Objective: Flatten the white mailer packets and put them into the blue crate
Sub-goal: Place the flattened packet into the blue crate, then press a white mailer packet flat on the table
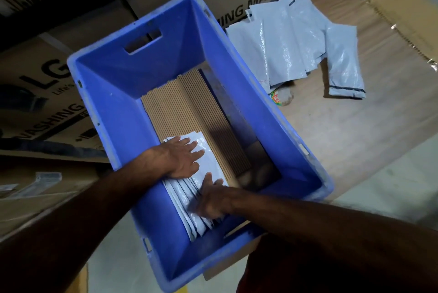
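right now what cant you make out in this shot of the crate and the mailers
Head view:
- Stack of mailers in the blue crate: both hands cover it, so no count.
- Right hand: motion blur hides its fingers.
- Round sticker on the wooden tabletop: half under the loose mailer pile, print unreadable.
- Crate's near-right floor: in shadow.

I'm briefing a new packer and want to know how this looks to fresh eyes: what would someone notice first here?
The big blue plastic crate fills the middle of the view, its floor lined with brown corrugated cardboard. Inside, at its near end, the left hand and right hand press flat on a stack of white plastic mailer packets. To the crate's right, a loose pile of crumpled white mailer packets waits on the wooden tabletop.
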The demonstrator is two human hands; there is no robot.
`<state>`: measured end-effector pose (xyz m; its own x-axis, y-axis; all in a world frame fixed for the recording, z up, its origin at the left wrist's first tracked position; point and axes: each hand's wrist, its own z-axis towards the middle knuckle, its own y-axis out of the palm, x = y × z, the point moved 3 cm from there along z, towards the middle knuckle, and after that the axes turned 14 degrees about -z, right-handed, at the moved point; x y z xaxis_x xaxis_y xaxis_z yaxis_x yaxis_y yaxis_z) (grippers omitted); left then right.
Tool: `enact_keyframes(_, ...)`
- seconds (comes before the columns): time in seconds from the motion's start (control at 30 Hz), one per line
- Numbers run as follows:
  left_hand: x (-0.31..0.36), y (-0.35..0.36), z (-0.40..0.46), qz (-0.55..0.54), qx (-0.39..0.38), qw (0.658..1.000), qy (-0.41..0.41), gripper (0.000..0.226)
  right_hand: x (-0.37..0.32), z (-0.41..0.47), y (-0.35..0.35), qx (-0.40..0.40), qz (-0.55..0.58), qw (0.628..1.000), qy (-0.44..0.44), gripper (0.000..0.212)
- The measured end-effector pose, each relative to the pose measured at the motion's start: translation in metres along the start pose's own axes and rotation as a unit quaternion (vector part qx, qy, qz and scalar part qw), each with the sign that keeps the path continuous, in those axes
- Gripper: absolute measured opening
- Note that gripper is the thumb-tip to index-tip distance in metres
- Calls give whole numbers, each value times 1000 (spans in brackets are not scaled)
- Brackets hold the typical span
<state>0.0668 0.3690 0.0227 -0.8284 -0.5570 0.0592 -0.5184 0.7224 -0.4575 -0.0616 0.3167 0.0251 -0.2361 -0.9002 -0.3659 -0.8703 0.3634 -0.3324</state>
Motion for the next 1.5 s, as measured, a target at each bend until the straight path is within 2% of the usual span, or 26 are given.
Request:
enact_keyframes(0.03,0,-1,-4,-4,18,1000,-4,60,5,-6,-1,7,-12,1000,15,87)
enact_keyframes(0.1,-3,-1,-12,-5,71,997,-11,60,15,-14,-10,81,-31,996,24,98)
enact_keyframes(0.17,-7,1,-25,-14,149,989,-18,66,22,-20,-18,137,-70,988,19,97)
enact_keyframes(0.23,-9,0,-36,-26,265,964,-14,74,31,-32,-30,222,-117,968,13,91)
enact_keyframes(0.33,-9,-4,-53,-40,371,927,-33,62,44,-55,-49,342,-165,925,-9,83)
enact_keyframes(0.47,17,-30,-78,-92,494,863,-61,63,66,-87,-82,517,-211,829,-29,82)
enact_keyframes(0.57,46,-55,-86,-137,537,829,-76,64,88,-111,-111,562,-242,790,-44,83)
enact_keyframes(0.63,65,-70,-83,-159,560,808,-90,64,105,-120,-129,585,-262,766,-49,75)
enact_keyframes(0.73,94,-93,-76,-181,583,782,-122,63,137,-125,-151,584,-275,761,-60,68)
enact_keyframes(0.87,140,-138,-62,-208,613,750,-136,65,195,-126,-171,577,-304,754,-80,72)
enact_keyframes(1.1,227,-210,4,-224,631,724,-164,70,328,-122,-203,541,-317,771,-110,76)
enact_keyframes(1.17,250,-222,41,-240,615,731,-172,69,371,-115,-213,530,-331,773,-104,74)
enact_keyframes(1.27,281,-230,106,-271,561,760,-185,66,433,-100,-220,496,-352,789,-82,74)
enact_keyframes(1.37,311,-227,173,-315,492,790,-187,75,495,-80,-223,445,-379,810,-56,74)
enact_keyframes(1.5,351,-233,231,-370,455,788,-186,83,556,-58,-226,392,-410,823,-44,69)
